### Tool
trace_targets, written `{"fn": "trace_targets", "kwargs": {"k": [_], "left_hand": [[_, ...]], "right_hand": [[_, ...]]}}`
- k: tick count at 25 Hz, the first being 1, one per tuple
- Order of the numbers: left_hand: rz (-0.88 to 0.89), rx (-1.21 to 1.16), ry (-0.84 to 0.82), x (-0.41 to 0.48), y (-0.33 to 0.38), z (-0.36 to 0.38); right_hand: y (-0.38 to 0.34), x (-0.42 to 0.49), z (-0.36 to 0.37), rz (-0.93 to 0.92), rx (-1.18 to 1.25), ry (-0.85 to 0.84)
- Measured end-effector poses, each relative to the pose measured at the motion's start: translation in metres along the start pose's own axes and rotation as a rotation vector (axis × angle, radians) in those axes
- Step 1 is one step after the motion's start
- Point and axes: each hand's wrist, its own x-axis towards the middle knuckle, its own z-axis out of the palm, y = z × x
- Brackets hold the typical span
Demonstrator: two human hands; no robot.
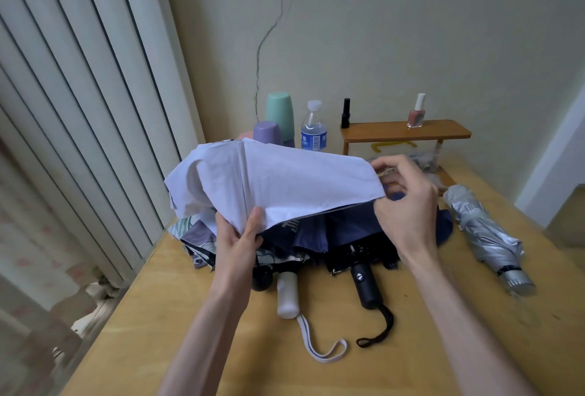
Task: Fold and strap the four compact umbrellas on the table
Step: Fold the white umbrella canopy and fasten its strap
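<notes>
The pale canopy of one compact umbrella is held raised above the table, over the other unfolded umbrellas. Its near hem is pinched by the left hand, thumb on top and fingers underneath. Its right edge is pinched by the right hand, whose fingers are curled with the thumb closed against them at the hem.

Under the canopy lies a navy umbrella, whose black handle and black wrist strap point toward the viewer. Just beside it lies a white handle with a white strap. A patterned umbrella is bunched at the left edge. A silver umbrella lies collapsed, apart at the right.

Containers are located at the rear. A green cup and a purple cup stand mouth down. A capped water bottle stands beside them; its fill level cannot be read. On a wooden shelf stand a black bottle and a nail polish bottle filled with pink liquid.
</notes>
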Motion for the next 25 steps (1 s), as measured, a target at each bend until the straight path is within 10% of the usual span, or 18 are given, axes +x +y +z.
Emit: {"fn": "trace_targets", "kwargs": {"k": [14, 22, 25], "left_hand": [[0.035, 0.058, -0.032, -0.003, -0.002, 0.005], [0.022, 0.062, -0.032, -0.002, 0.003, 0.001], [0.005, 0.055, 0.005, 0.001, 0.007, -0.006]], "right_hand": [[-0.006, -0.013, 0.016, -0.093, -0.302, 0.31], [-0.001, -0.006, 0.012, -0.001, -0.164, 0.14], [-0.009, 0.009, -0.003, 0.211, 0.257, -0.304]]}}
